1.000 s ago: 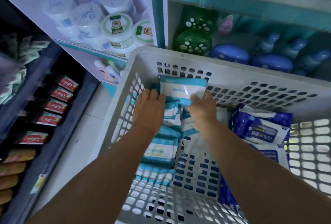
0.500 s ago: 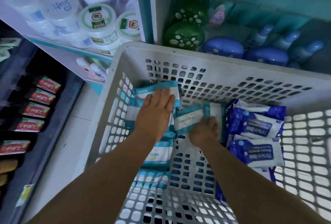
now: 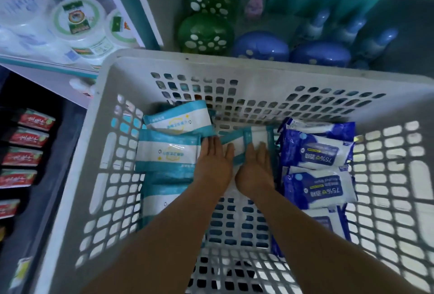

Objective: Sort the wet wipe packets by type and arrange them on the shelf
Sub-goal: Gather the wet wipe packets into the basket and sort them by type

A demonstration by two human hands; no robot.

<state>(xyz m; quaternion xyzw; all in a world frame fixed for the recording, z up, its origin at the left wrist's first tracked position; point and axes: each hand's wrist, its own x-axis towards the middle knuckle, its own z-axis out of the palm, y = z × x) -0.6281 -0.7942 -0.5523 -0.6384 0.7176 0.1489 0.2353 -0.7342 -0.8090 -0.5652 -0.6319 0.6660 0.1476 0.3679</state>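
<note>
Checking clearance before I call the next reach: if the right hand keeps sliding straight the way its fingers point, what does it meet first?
The right hand already lies flat on a teal-and-white packet; past that packet, the basket's far perforated wall probably comes next, though depth is unclear.

The dark blue wipe packets (image 3: 317,152) read "75%" (upside down); other print is illegible.

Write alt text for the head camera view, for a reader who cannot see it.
Two bare hands, the left hand and right hand, lie open on teal-and-white wipe packets at the middle of a white perforated basket. More teal packets sit along its left side, blue packets along its right. Shelves with tubs and bottles stand behind.
</note>
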